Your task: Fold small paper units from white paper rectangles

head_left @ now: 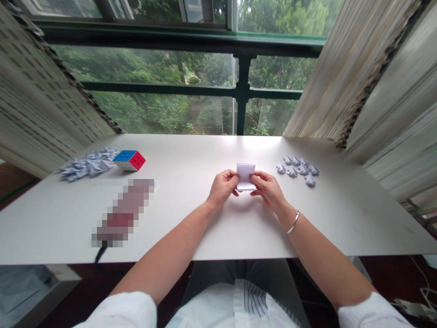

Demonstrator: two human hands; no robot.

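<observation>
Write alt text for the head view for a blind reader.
A left hand and right hand pinch a small folded white paper at a white table by a window. Small folded paper pieces lie to its right; a larger pile and a puzzle cube sit far left.

Place: we read this as a home room | white surface (pixel 191 218) set against a green-framed window (pixel 241 93), trees (pixel 153 109) beyond | pale curtains (pixel 344 77) drawn back at both sides | a Rubik's cube (pixel 129 160) and heaps of small folded paper pieces (pixel 87 164) lie out
</observation>
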